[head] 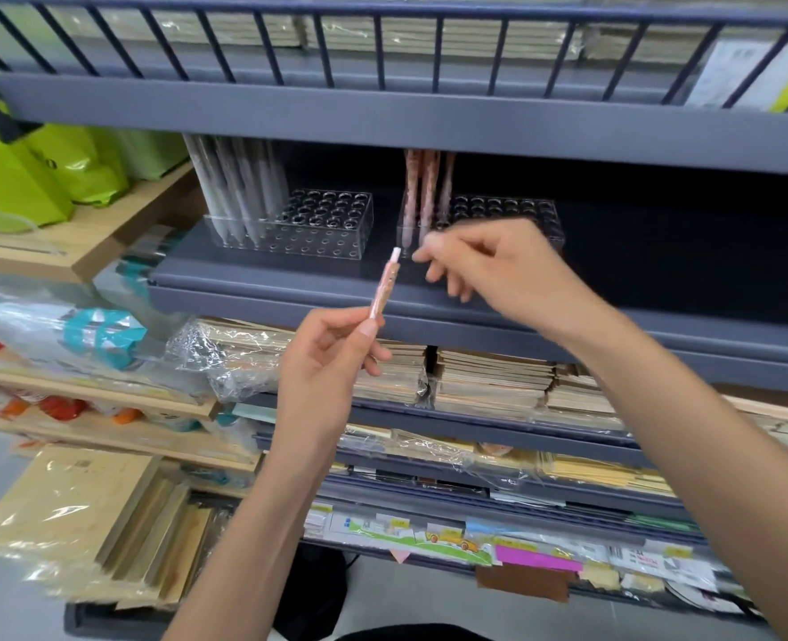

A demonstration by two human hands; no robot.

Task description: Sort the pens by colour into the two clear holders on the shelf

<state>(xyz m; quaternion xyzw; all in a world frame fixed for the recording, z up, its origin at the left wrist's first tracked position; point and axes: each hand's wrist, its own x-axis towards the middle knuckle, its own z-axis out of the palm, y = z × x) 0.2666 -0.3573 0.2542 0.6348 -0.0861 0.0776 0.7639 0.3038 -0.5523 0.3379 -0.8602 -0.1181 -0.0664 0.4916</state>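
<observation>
One slim pink patterned pen (385,289) is pinched in the left hand (332,363), just in front of the right-hand clear perforated holder (521,210). The right hand (489,266), loosely curled and empty, hovers at its tip; a fumbled handover could drop it.

The shelf (290,289) and the barred rail (383,53) above it are finished in matt grey metal. The left holder (327,233) and the right holder (521,210) are formed of clear, glossy, smooth plastic. The pink pen (385,289) is seen as speckled glossy plastic. The notebooks (489,381) are made of matt brown paper and wrapped in shiny, crinkled film. The side shelf (91,238) is made of pale wood.
</observation>
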